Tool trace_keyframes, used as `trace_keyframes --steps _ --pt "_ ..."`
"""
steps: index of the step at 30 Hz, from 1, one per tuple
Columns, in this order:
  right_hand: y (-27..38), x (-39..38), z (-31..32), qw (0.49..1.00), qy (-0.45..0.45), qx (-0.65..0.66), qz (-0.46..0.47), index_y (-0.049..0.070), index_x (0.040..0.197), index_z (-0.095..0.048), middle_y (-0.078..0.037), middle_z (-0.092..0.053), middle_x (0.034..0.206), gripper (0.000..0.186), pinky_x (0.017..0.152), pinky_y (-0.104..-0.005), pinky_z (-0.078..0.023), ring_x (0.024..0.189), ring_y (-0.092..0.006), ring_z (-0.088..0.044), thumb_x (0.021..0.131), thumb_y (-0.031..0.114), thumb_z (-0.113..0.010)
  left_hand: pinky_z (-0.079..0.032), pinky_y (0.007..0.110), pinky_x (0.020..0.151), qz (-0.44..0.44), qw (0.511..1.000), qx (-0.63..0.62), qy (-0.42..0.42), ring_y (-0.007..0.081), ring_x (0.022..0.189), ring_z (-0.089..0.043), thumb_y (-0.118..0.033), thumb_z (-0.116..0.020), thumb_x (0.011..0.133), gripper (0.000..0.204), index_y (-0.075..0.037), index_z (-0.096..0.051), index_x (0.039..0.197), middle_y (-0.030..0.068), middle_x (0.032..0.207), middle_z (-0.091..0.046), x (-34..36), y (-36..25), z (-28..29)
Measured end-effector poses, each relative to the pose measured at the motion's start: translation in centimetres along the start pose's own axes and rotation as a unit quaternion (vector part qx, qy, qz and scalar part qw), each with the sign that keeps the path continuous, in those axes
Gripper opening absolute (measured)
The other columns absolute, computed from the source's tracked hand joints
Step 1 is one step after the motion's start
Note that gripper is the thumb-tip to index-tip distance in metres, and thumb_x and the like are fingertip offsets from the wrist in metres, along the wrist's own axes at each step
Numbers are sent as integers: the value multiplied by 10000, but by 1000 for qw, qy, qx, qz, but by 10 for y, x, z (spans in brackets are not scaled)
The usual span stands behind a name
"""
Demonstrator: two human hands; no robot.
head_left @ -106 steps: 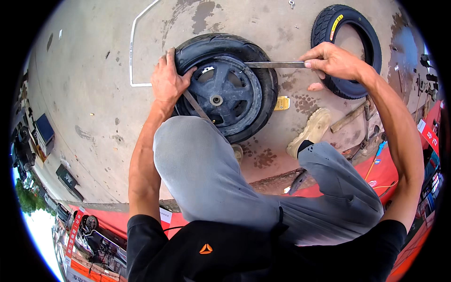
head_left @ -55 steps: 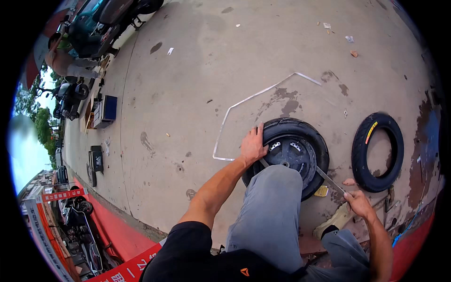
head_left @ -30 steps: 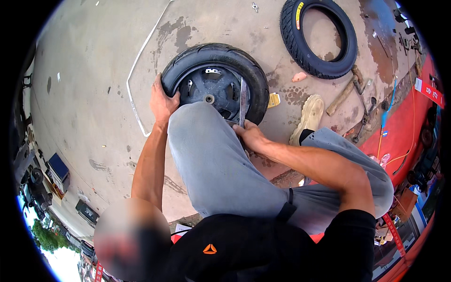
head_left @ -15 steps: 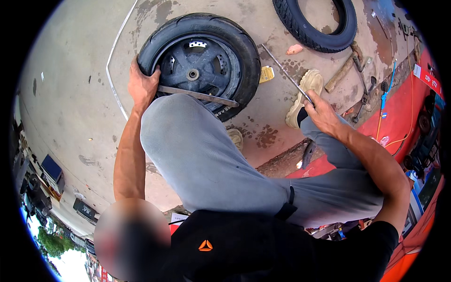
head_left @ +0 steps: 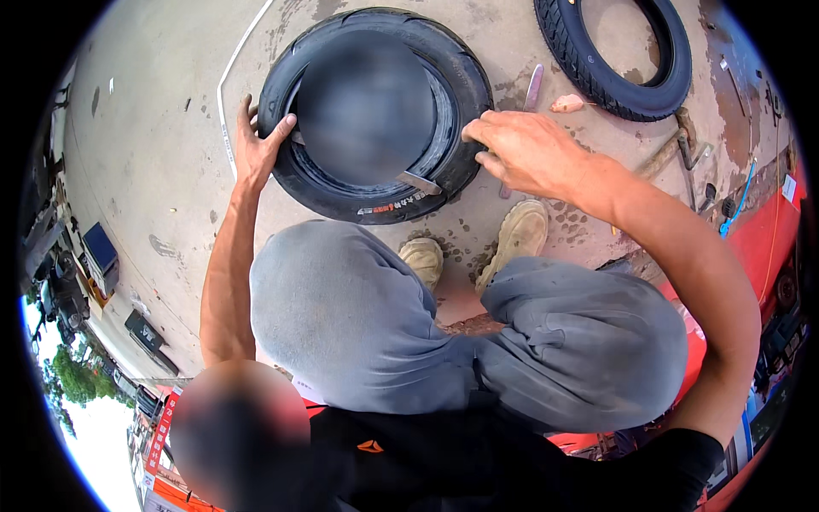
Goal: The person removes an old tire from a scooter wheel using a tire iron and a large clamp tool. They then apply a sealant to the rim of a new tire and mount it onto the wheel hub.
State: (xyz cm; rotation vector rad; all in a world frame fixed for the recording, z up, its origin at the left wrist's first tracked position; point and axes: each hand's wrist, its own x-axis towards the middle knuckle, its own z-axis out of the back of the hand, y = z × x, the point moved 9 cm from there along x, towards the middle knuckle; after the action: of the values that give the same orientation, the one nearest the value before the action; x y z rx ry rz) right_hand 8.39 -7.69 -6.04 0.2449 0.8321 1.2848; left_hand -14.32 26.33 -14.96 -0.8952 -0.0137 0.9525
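A black tyre (head_left: 299, 192) on a wheel lies flat before my feet; a blur hides the wheel's middle. A flat metal bar (head_left: 419, 183) runs between tyre and rim, with most of its length hidden. At the tyre's left edge is my left hand (head_left: 256, 149), thumb on the sidewall and fingers spread apart. My right hand (head_left: 533, 149) has curled its fingers on the tyre's right edge, with the thumb lower down. Beneath that hand, a slim tyre lever (head_left: 534, 88) lies on the ground, partly covered.
A second, loose tyre (head_left: 576, 60) lies at the far right. Nearby are a small pinkish lump (head_left: 567, 103) and a wooden-handled hammer (head_left: 664, 156). My beige boots (head_left: 520, 235) stand close to the wheel. A white strip (head_left: 229, 77) crosses the concrete at left.
My right hand has let go of the tyre lever and moved left onto the tyre. The lever now lies on the ground. My left hand's fingers have spread, and my right knee has swung inward.
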Motion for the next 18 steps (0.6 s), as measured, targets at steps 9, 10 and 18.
trace_keyframes --steps 9,10,18 --pt "68 81 -107 981 -155 51 103 47 1467 -527 -151 -670 1099 666 924 -473 -521 1038 -339 -668 874 153 -811 -486 426 1160 196 909 -359 -78 294 1305 -637 -393 -914 866 855 75 -532 1471 230 1404 -655 -105 79 -69" --pt "58 87 -110 978 -165 92 92 36 1465 -514 -175 -699 1064 636 911 -489 -531 1005 -366 -689 887 124 -764 -526 422 1115 201 898 -381 -88 290 1243 -676 -337 -927 856 824 90 -543 1446 226 1359 -682 -106 74 -72" --pt "0 5 -45 962 -169 213 25 48 1409 -615 -244 -753 982 513 764 -462 -588 838 -397 -753 908 78 -723 -603 412 998 197 926 -297 -121 290 1090 -744 -279 -956 813 766 114 -596 1364 226 1231 -736 -123 53 -54"
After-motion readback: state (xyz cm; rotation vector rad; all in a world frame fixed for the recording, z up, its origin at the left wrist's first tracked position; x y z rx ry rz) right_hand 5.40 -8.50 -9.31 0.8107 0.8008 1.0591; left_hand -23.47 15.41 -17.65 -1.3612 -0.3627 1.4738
